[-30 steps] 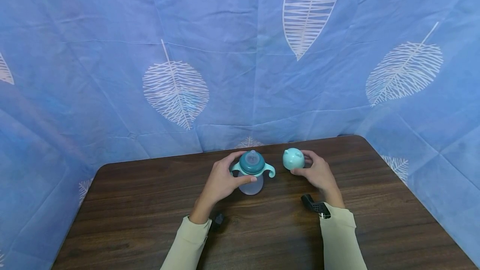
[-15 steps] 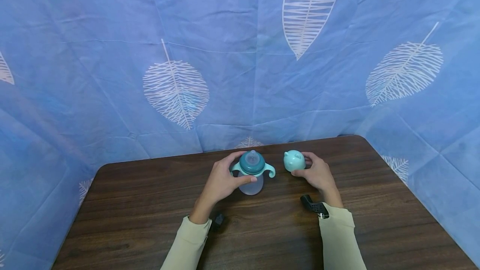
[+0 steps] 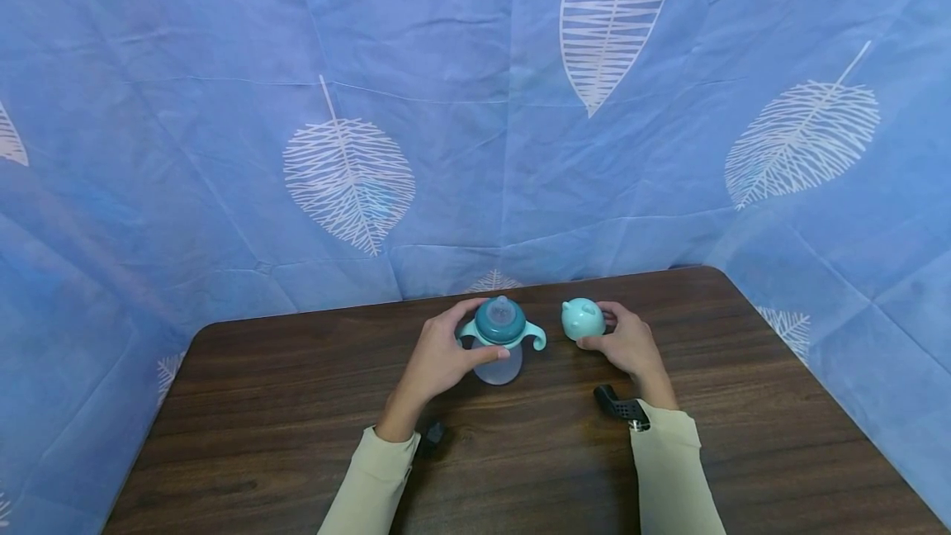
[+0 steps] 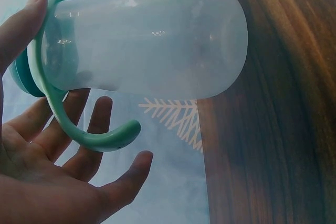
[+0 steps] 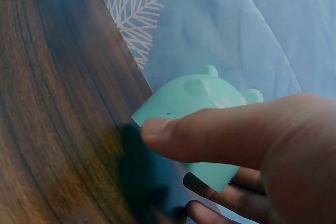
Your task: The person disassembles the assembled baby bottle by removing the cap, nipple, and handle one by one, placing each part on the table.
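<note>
A baby bottle (image 3: 499,370) with a clear body, teal collar, nipple and mint side handles (image 3: 537,336) is upright near the middle of the table's far side. My left hand (image 3: 437,360) grips it around the collar, thumb in front and fingers behind. The left wrist view shows the thumb on the collar and a curved handle (image 4: 100,141) among the fingers. To the right, my right hand (image 3: 630,347) holds a mint dome-shaped bottle cap (image 3: 582,319) with small ears, its rounded top up. In the right wrist view the thumb crosses the cap's side (image 5: 181,94); other fingers are partly hidden behind it.
The dark wooden table (image 3: 297,403) has rounded far corners. Behind it hangs a blue cloth (image 3: 461,147) printed with white leaves. Black wrist-worn devices sit below both hands, one at the right wrist (image 3: 622,408).
Between the first and second frames my right hand tilted the cap and shifted it slightly right and nearer. Since then it has barely moved. My left hand and the bottle stay in place.
</note>
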### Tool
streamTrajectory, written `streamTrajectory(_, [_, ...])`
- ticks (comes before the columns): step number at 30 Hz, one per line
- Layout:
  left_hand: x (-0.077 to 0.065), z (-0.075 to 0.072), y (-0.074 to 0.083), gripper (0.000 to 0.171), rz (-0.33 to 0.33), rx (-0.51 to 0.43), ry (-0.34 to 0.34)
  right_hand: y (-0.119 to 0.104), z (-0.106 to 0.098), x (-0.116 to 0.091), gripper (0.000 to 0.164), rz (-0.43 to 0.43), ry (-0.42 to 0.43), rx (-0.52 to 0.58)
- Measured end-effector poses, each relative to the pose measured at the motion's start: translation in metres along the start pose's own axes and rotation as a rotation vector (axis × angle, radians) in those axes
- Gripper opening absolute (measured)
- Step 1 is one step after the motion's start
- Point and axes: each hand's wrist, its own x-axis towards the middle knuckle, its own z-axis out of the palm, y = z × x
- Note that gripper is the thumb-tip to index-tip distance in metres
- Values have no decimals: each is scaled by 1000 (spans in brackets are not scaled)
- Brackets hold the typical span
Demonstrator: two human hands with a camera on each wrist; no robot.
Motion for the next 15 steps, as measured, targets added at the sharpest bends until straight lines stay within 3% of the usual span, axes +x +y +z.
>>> streamTrajectory(15, [0, 0, 1, 75, -11, 6, 0, 2, 2, 1, 78, -8, -1, -32])
